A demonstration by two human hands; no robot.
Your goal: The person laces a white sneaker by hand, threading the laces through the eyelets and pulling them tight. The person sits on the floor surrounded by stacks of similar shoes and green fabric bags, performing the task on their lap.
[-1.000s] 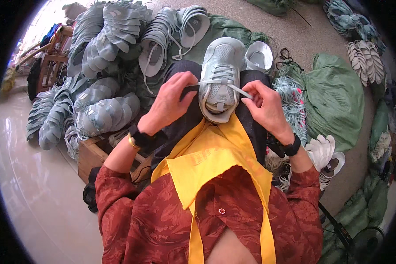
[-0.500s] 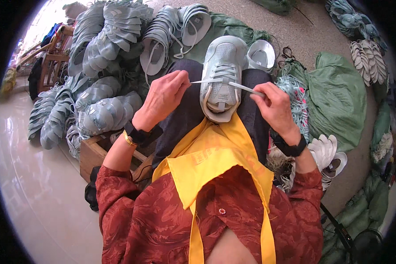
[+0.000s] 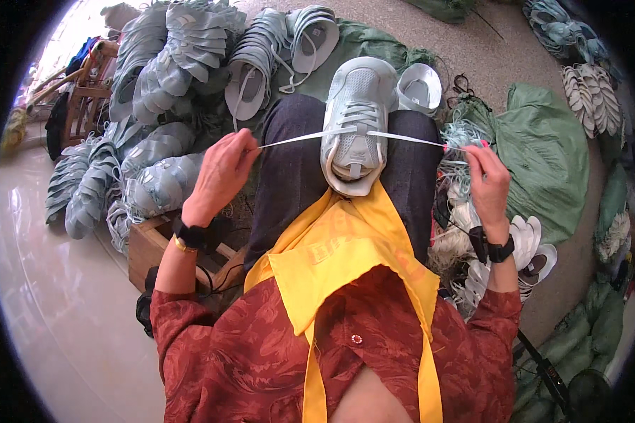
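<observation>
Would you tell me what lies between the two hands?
In the head view, a pale shoe on the lap sits between the left hand and right hand, with a white lace stretched through it.

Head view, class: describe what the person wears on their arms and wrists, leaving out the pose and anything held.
Both arms have dark red sleeves with a faint leafy pattern, pushed up below the elbows. The left wrist carries a black band with a thin gold bangle beside it. The right wrist carries a black watch-style strap. Both the left hand and the right hand are bare, without gloves.
</observation>
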